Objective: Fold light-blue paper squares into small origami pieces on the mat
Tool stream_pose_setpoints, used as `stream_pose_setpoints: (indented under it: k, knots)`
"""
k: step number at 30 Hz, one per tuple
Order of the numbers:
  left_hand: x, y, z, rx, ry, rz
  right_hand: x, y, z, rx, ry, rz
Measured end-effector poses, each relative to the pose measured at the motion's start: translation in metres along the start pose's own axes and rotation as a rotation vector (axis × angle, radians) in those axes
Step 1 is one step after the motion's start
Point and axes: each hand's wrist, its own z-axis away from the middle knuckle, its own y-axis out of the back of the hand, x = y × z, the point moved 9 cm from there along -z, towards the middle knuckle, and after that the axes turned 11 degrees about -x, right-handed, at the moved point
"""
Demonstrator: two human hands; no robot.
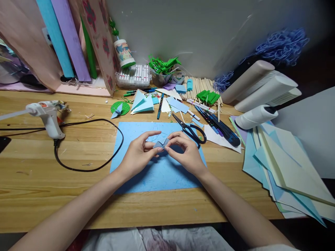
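Between both hands is a small piece of folded blue-grey paper [160,143], with pointed flaps, held just above a blue sheet [157,174]. My left hand [141,150] pinches its left side between thumb and fingers, with the index finger stretched out above it. From the other side, my right hand [184,150] grips the paper's right edge with thumb and fingertips. Black-handled scissors [192,130] lie right behind my right hand. Part of the folded paper is hidden by my fingers.
At left a white glue gun [49,116] stands with its black cable [86,170] looping to the blue sheet. Behind lie a green disc [125,107] with a folded blue paper shape, paper scraps and markers [134,75]. A stack of coloured paper [293,164] overhangs the right edge.
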Motion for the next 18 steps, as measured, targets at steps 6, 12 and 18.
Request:
stream_pose_setpoints:
  k: [6, 12, 18]
  knots:
    - [0.001, 0.001, 0.001, 0.013, -0.004, 0.032, 0.005, -0.004, 0.001, 0.011, -0.025, -0.123]
    - [-0.001, 0.004, 0.000, 0.036, 0.032, 0.109, 0.029, -0.015, 0.003, 0.015, -0.204, -0.491]
    - [-0.003, 0.006, -0.001, 0.055, 0.008, 0.023, 0.029, -0.020, 0.002, -0.067, -0.267, -0.464]
